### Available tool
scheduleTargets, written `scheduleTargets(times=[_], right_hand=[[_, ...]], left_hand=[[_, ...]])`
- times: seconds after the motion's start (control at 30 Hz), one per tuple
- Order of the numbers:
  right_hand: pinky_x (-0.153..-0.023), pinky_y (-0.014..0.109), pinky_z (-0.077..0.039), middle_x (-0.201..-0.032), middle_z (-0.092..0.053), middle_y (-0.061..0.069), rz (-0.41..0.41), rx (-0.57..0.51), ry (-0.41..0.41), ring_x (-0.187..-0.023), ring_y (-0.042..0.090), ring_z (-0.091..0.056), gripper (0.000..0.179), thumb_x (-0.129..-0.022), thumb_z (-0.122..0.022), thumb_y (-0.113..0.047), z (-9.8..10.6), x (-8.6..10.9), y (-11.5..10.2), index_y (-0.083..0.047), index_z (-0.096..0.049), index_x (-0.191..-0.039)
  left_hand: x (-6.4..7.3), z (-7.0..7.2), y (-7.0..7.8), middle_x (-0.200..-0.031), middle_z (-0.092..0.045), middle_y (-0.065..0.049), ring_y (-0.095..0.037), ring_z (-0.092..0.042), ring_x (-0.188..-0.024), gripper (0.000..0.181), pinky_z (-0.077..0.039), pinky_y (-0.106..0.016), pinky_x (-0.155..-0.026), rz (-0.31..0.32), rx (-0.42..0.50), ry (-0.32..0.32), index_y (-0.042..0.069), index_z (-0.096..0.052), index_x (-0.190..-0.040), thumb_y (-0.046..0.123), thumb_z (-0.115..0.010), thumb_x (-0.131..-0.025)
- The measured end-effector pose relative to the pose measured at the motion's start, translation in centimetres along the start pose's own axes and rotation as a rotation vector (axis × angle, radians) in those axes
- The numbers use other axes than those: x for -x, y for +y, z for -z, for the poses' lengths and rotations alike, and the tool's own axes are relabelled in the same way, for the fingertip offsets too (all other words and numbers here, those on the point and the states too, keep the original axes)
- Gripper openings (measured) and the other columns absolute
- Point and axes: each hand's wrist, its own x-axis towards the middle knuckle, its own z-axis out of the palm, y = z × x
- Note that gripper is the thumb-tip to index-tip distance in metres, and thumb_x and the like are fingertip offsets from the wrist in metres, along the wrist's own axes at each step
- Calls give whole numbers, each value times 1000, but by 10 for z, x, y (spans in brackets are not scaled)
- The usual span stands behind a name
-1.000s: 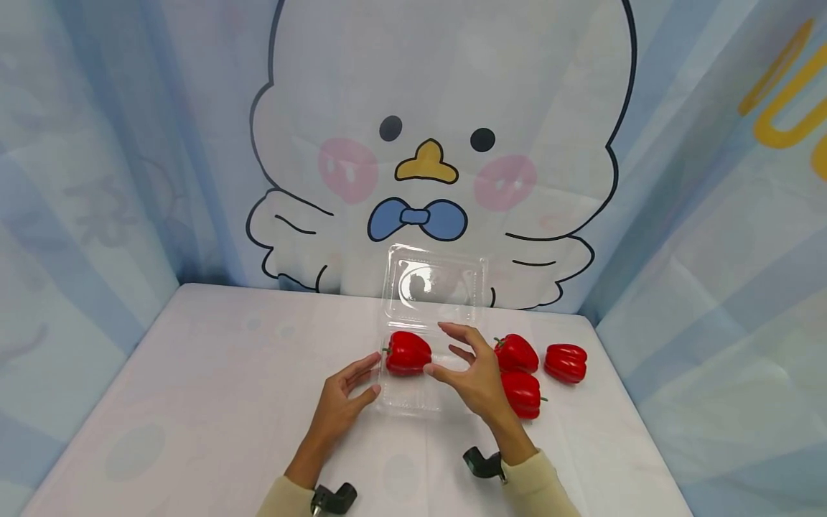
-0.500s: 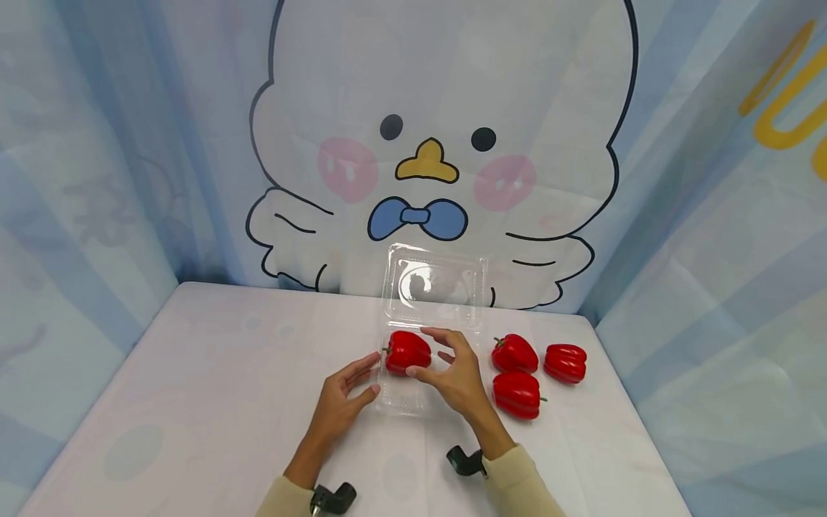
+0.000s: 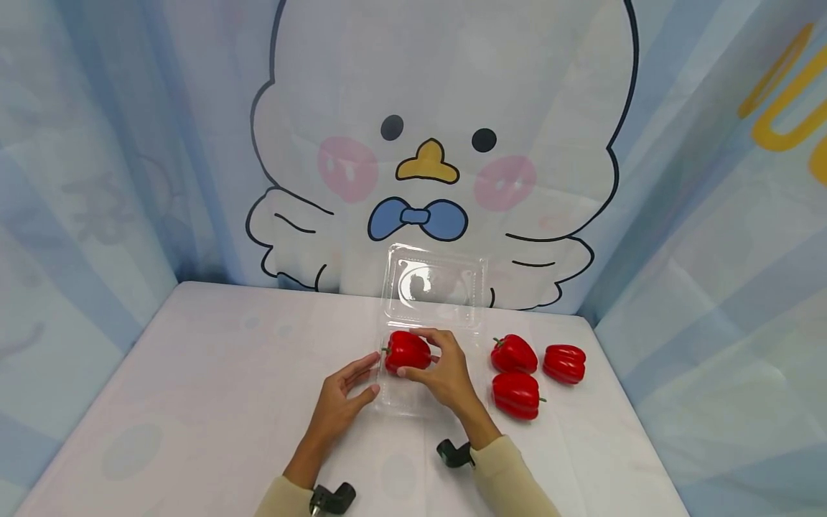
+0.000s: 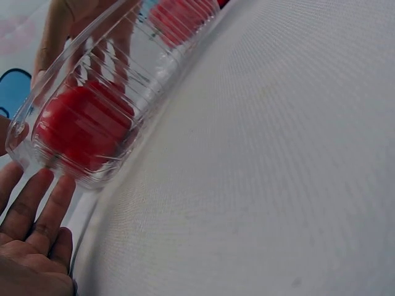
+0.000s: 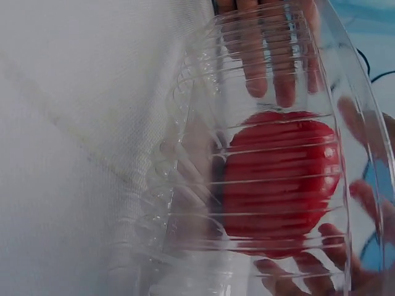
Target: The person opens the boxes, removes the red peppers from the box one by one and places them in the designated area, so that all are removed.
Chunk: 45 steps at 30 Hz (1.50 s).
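Observation:
In the head view a red bell pepper [image 3: 407, 352] lies on its side in the base of a clear plastic clamshell box [image 3: 403, 403], stem to the left. My right hand [image 3: 446, 373] reaches into the box, its thumb at the pepper's near side and its forefinger at the far side, curved round the right end. My left hand [image 3: 344, 395] is at the box's left end, fingers extended. The left wrist view shows these fingertips [image 4: 65, 183] right at the box's end wall. Through the ribbed wall, the right wrist view shows the pepper [image 5: 281, 185].
The box's hinged lid [image 3: 436, 283] stands raised at the back. Right of the box lie three more red bell peppers: one at the back [image 3: 513, 354], one nearer [image 3: 517, 395] and one farther right [image 3: 565, 364]. A white cloth covers the table [image 3: 226, 402].
My right hand has moved left, away from the loose peppers, and its thumb and forefinger now flank the pepper in the box. The left hand, box and peppers have stayed put.

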Motion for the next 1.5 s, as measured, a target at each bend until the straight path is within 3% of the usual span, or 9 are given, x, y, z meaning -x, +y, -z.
scheduleTargets(times=[0.3,0.7,1.5], right_hand=[[-112,58,-56,-144,-58,11,-29,41,-1,-138,34,-53,68,-80,-95,-23,-7,-4,-3,-28,-66,-141],[-112,57,-56,-140,-61,9,15,94,7,-136,31,-50,66,-78,-95,-16,-13,-6,2,-31,-70,-138],[-107,54,-60,-142,-61,6,9,47,-4,-134,29,-55,64,-82,-93,-24,13,4,-6,-35,-68,-140]], left_hand=[[1,-1,0,-157,-59,-10,-33,-57,-145,56,-42,-43,-123,-1,-12,-1,6,-58,-150,3,-74,-97],[1,0,1,-157,-59,-12,-34,-58,-145,56,-43,-44,-122,-10,-14,-1,6,-59,-150,3,-75,-97],[1,-1,2,-157,-60,-9,-33,-59,-144,56,-43,-42,-122,23,-11,11,8,-59,-150,5,-76,-97]])
